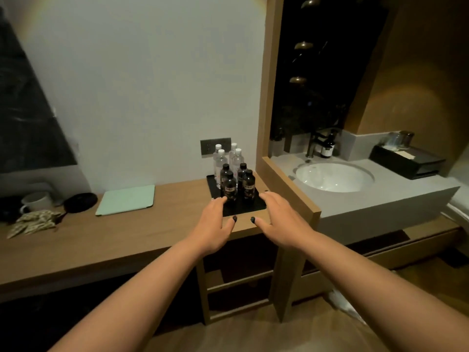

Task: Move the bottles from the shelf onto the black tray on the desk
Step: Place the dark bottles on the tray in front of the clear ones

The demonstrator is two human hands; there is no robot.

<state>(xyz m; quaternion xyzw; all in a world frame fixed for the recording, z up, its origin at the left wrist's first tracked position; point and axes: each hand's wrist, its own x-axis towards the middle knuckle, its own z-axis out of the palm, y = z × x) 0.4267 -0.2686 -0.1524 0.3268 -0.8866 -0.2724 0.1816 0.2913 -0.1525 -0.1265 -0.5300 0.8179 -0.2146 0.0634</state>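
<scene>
Eight bottles [234, 174] standing on flat black tray [258, 203]; left hand [215, 222], right hand [279, 219] spreading wide, empty, at 6 o'clock.

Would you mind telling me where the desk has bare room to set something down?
Bare wood lies between the green pad and the black tray, and along the desk's front edge. The tray is crowded with bottles; the far left holds a mug and cloth.

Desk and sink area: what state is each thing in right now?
Black tray: on the desk, holding eight bottles.
Dark bottles: four, upright, capped, front of tray.
Clear bottles: four, upright, capped, behind.
Left hand: open, empty, at tray's left edge.
Right hand: open, empty, at tray's right edge.
Sink: empty, no water running.
Mug: upright.
</scene>
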